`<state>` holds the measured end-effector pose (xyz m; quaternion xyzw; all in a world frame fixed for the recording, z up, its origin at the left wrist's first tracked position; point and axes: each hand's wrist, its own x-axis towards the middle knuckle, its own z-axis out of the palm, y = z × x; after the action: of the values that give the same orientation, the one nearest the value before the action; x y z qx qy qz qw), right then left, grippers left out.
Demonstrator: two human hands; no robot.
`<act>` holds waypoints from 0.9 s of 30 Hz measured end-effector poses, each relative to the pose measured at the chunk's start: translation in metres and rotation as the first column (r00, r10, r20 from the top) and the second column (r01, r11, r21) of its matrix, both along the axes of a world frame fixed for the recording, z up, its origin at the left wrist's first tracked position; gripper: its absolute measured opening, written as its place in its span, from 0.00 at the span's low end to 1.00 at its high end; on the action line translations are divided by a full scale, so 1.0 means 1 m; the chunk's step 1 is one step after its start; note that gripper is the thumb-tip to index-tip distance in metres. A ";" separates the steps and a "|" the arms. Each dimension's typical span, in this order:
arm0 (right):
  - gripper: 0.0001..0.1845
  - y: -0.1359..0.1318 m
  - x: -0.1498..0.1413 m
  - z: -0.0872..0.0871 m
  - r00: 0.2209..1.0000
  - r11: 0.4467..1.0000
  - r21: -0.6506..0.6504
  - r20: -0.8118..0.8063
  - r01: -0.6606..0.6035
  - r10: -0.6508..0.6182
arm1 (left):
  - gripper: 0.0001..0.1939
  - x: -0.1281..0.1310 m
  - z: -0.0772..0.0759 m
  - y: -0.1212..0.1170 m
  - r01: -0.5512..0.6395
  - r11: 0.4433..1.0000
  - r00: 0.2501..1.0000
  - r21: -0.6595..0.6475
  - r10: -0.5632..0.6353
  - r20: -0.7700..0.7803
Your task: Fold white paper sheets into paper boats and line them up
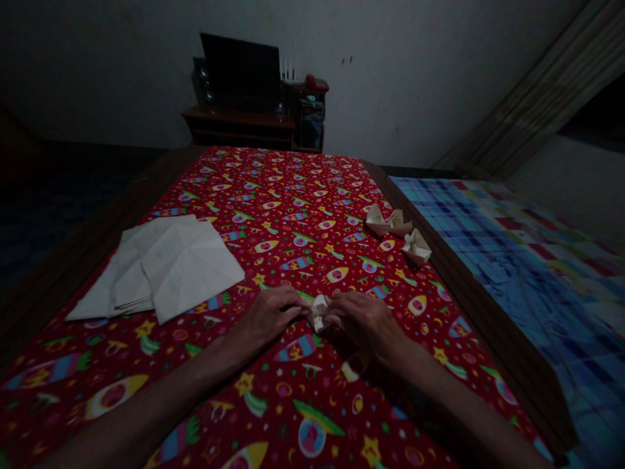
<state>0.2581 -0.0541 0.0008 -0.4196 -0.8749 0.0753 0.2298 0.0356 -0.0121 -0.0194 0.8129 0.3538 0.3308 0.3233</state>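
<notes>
Between my two hands is a small folded paper piece [319, 314], pale and creased, just above or on the red patterned cloth [303, 241]. My left hand [273, 314] pinches its left side with thumb and fingers. On the other side, my right hand [365, 320] grips the right edge, its fingers curled and partly covering the paper. To the left lies a spread stack of creased white paper sheets [188, 264]. Several finished-looking folded paper shapes [417, 247] stand near the right edge of the cloth.
A dark wooden border [498, 345] runs along the cloth's right side. Beyond it lies a blue plaid cover [439, 208]. At the far end stand a dark monitor [241, 71] on a wooden desk [239, 120], and a red telephone [316, 83]. A curtain [532, 98] hangs at right.
</notes>
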 end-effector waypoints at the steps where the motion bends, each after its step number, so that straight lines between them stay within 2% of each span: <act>1: 0.09 0.000 -0.001 -0.001 1.000 1.000 0.011 -0.018 0.018 -0.018 | 0.04 0.000 0.000 0.000 -0.002 1.000 1.000 -0.002 0.002 0.000; 5: 0.10 -0.001 -0.008 -0.002 0.986 0.994 0.004 -0.127 0.110 -0.108 | 0.04 0.000 0.000 -0.001 0.013 1.000 1.000 0.009 -0.013 -0.002; 11: 0.09 -0.002 -0.018 -0.002 0.965 0.985 -0.124 -0.222 0.116 -0.141 | 0.05 -0.001 -0.003 -0.003 0.029 0.998 1.000 0.056 -0.028 -0.010; 16: 0.10 0.001 -0.019 -0.003 0.964 0.978 -0.174 -0.217 0.119 -0.156 | 0.03 0.000 -0.004 -0.003 0.032 0.997 0.999 0.066 -0.032 -0.014; 22: 0.08 0.003 -0.020 -0.009 0.978 0.980 -0.159 -0.149 0.122 -0.146 | 0.04 0.001 -0.004 -0.003 0.034 0.997 0.999 0.063 -0.033 -0.018; 27: 0.09 0.002 -0.024 -0.011 0.979 0.986 -0.081 -0.132 0.144 -0.154 | 0.04 0.001 -0.004 -0.003 0.041 0.996 0.999 0.082 -0.040 -0.005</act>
<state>0.2345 -0.0519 -0.0105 -0.4855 -0.8199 0.1176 0.2797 0.0366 -0.0152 -0.0231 0.8331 0.3240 0.3369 0.2958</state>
